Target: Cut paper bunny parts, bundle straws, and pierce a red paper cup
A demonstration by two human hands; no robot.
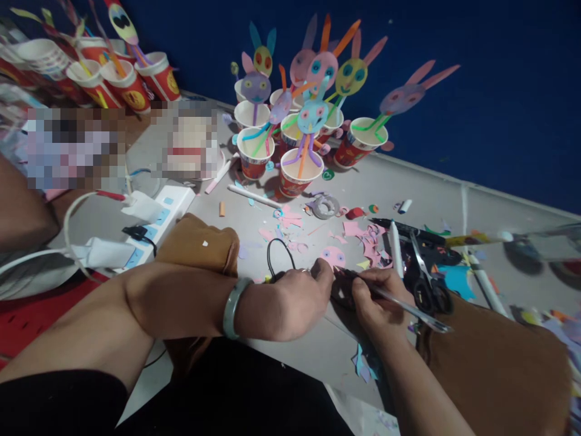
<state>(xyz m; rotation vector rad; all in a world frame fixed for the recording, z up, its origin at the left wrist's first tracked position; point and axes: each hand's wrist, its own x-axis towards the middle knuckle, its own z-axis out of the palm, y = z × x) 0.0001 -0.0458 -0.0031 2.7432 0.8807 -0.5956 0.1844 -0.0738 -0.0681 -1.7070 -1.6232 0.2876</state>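
Note:
A small pink paper face (333, 255) with two bluish eyes lies on the table in front of me. My left hand (295, 300), a pale green bangle at its wrist, has its fingers bent and pressed together at the near edge of this cutout. In my right hand (381, 297) is a clear-barrelled pen (408, 309), its tip pointing left toward the cutout's lower edge. Exactly where the tip touches is hard to make out. Pink paper scraps (370, 239) lie just beyond the right hand, and black-handled scissors (426, 284) rest to its right.
Red paper cups (302, 172) with rabbit-faced paper figures stand at the back. A power strip (158, 221) with plugs and a brown pouch (200, 245) lie left; a tape roll (325, 206) sits mid-table. Another brown bag (494, 369) is at right. Another person's arm (27, 209) shows at left.

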